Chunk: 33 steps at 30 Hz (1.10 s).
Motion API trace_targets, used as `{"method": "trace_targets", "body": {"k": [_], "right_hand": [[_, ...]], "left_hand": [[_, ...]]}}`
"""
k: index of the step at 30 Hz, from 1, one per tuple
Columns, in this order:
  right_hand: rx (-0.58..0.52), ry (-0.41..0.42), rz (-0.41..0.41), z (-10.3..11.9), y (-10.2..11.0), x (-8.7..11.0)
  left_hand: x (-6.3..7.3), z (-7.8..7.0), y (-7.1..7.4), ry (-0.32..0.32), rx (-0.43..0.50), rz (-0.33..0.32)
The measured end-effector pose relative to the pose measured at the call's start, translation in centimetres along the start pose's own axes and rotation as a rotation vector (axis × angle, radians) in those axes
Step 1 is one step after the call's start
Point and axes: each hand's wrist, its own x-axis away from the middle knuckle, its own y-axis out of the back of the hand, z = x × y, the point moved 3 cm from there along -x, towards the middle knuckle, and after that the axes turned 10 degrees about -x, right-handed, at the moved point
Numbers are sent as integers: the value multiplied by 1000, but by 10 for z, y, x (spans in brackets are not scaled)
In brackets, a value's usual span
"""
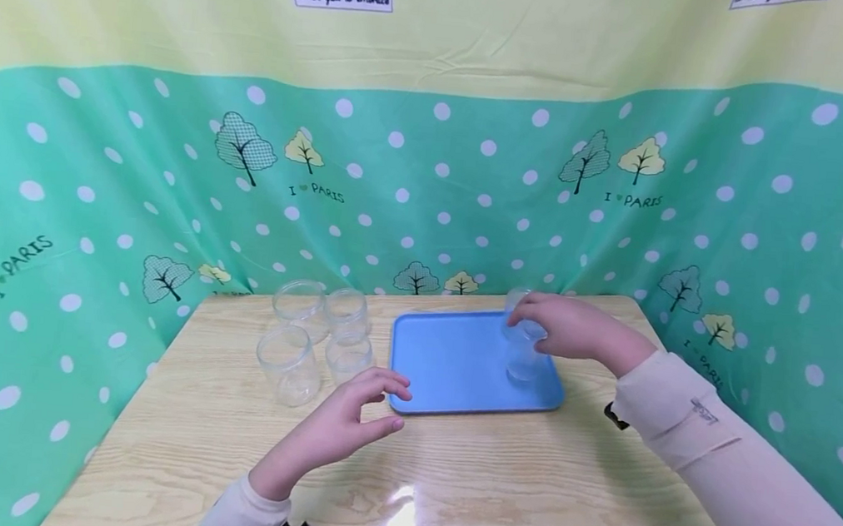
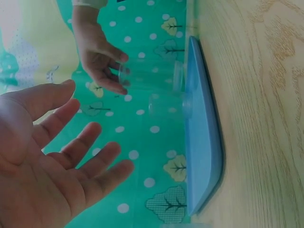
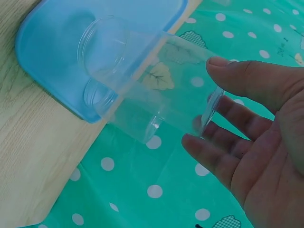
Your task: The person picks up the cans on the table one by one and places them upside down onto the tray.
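My right hand (image 1: pixel 574 326) grips a large clear jar (image 3: pixel 166 76) by its upper end, thumb on one side and fingers on the other. The jar's ringed end points down at the right part of the blue tray (image 1: pixel 443 357). Close beside it on the tray stands a smaller clear jar (image 3: pixel 135 116), also with its ringed end downward. My left hand (image 1: pixel 348 415) hovers at the tray's front left corner, fingers spread and holding nothing. In the left wrist view its palm and loosely bent fingers (image 2: pixel 102 183) show.
Left of the tray, several clear jars stand grouped on the wooden table (image 1: pixel 477 485), among them a large front one (image 1: pixel 288 364) and a small one (image 1: pixel 348 357) near the tray's edge. A green polka-dot curtain (image 1: pixel 467 175) hangs behind and along both sides.
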Motion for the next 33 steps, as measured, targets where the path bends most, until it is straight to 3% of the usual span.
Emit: {"method": "trace_targets", "body": {"k": [18,33], "right_hand": [[3,-30,24,-18,-5,-4],[-12,-31,36,-14,-8,-5]], "left_hand": [[1,-1,2,4,-29,17],[2,-1,1,13,-24,38]]}}
